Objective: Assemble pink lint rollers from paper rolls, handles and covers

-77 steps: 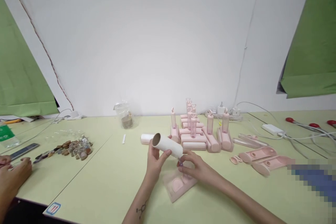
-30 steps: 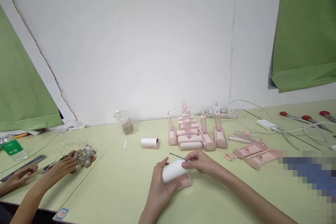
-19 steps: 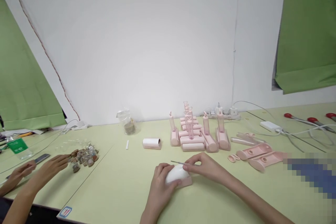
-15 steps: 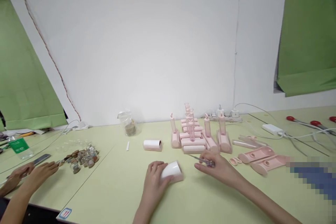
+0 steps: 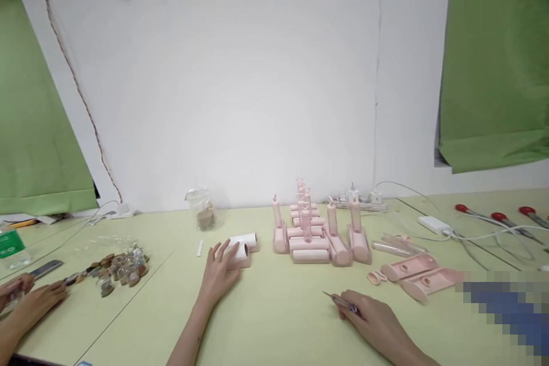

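Note:
My left hand [image 5: 218, 274] lies on the table with fingers stretched out, its fingertips touching a white roll on a pink base [image 5: 238, 254] that sits just in front of another white roll [image 5: 246, 239]. My right hand [image 5: 372, 320] rests on the table at the lower right, fingers curled round a thin metal tool [image 5: 340, 299] whose tip points left. A cluster of pink rollers with upright handles [image 5: 315, 232] stands behind and between the hands.
Pink casing halves [image 5: 418, 274] and small pink caps lie to the right, with cables, a white adapter [image 5: 433, 223] and red-capped tools behind. A clear bag [image 5: 203, 210] stands at the back. At the left, another person's hands [image 5: 30, 303] work near small glass bottles [image 5: 122, 269].
My left hand has pushed the white roll on its pink base forward and left, up beside the other white roll. My right hand drew back to the right with the metal tool.

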### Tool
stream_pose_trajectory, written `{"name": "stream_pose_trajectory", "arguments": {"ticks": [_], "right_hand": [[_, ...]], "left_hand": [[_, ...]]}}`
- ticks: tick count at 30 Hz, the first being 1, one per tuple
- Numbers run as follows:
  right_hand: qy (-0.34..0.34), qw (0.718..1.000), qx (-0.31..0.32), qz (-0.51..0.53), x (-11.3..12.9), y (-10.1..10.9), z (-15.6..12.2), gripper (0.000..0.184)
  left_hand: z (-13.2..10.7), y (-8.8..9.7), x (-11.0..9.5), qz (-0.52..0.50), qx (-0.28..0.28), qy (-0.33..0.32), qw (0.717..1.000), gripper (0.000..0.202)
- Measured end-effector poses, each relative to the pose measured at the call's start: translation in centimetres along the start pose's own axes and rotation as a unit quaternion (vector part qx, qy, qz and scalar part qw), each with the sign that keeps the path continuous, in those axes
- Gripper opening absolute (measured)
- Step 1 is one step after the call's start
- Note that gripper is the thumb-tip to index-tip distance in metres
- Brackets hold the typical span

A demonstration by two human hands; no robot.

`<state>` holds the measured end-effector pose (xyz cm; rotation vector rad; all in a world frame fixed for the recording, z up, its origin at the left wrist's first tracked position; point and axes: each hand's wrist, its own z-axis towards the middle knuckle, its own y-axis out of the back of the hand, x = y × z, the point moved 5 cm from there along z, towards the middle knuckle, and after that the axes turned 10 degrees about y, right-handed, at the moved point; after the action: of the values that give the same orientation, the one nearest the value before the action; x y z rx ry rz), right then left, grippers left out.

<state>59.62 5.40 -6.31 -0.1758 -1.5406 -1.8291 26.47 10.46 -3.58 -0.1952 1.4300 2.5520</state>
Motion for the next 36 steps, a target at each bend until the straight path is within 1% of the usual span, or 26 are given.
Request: {"name": "stream_pose_trajectory", "arguments": {"ticks": [1, 2, 5, 8, 10, 12, 14, 15, 17, 19, 21, 23, 26, 30, 33, 36], "right_hand": [[0.006, 1.000, 0.002, -0.013, 0.0, -0.2, 0.0, 0.037], [0.005, 1.000, 0.006, -0.019, -0.1, -0.3, 0.0, 0.035], [-0.010, 0.999, 0.020, -0.026, -0.5, -0.7, 0.0, 0.033], [-0.014, 0.999, 0.024, -0.028, -0.7, -0.9, 0.2, 0.032], [-0.009, 0.999, 0.021, -0.031, -0.8, -1.0, 0.3, 0.031], [-0.003, 0.999, 0.017, -0.036, -0.9, -1.2, 0.3, 0.028], [0.005, 0.999, 0.017, -0.034, -1.0, -1.4, 0.3, 0.028], [0.009, 0.999, 0.018, -0.031, -1.0, -1.5, 0.3, 0.029], [0.020, 0.999, 0.015, -0.025, -0.9, -1.7, 0.2, 0.032], [0.032, 0.999, 0.009, -0.025, -0.8, -1.9, 0.1, 0.036], [0.040, 0.999, 0.008, -0.032, -0.8, -2.1, 0.1, 0.038], [0.046, 0.998, 0.013, -0.046, -0.8, -2.3, 0.2, 0.036], [0.053, 0.996, 0.012, -0.075, -0.8, -2.4, 0.3, 0.032], [0.067, 0.993, 0.003, -0.094, -0.6, -2.3, 0.3, 0.029], [0.063, 0.994, 0.006, -0.094, -0.5, -2.3, 0.2, 0.031], [0.055, 0.994, 0.013, -0.090, -0.5, -2.4, 0.2, 0.032]], "left_hand": [[0.0, -0.2, -0.7, 0.018, -0.009, -0.022, 1.000, 0.048], [0.1, -0.4, -1.2, 0.030, -0.010, -0.029, 0.999, 0.049], [0.7, -1.2, -2.0, 0.027, 0.014, 0.009, 1.000, 0.047], [1.5, -1.7, -1.9, 0.008, 0.032, 0.036, 0.999, 0.043], [2.0, -1.9, -1.8, -0.004, 0.021, 0.038, 0.999, 0.040], [2.4, -2.0, -2.3, -0.025, -0.010, 0.036, 0.999, 0.044], [2.6, -2.5, -3.9, -0.069, -0.028, 0.018, 0.997, 0.053], [2.6, -2.9, -5.1, -0.101, -0.022, 0.004, 0.995, 0.057], [2.5, -4.3, -7.9, -0.176, 0.027, -0.031, 0.984, 0.058], [2.5, -5.6, -10.1, -0.241, 0.057, -0.021, 0.969, 0.060], [2.7, -6.5, -11.1, -0.291, 0.065, 0.029, 0.954, 0.060], [3.1, -7.1, -11.3, -0.316, 0.064, 0.073, 0.944, 0.054], [3.7, -7.5, -10.9, -0.332, 0.051, 0.114, 0.935, 0.044], [4.3, -8.3, -10.4, -0.365, 0.038, 0.167, 0.915, 0.042], [4.6, -8.8, -10.4, -0.394, 0.056, 0.167, 0.902, 0.039], [4.5, -8.4, -10.1, -0.408, 0.075, 0.148, 0.898, 0.039]]}}
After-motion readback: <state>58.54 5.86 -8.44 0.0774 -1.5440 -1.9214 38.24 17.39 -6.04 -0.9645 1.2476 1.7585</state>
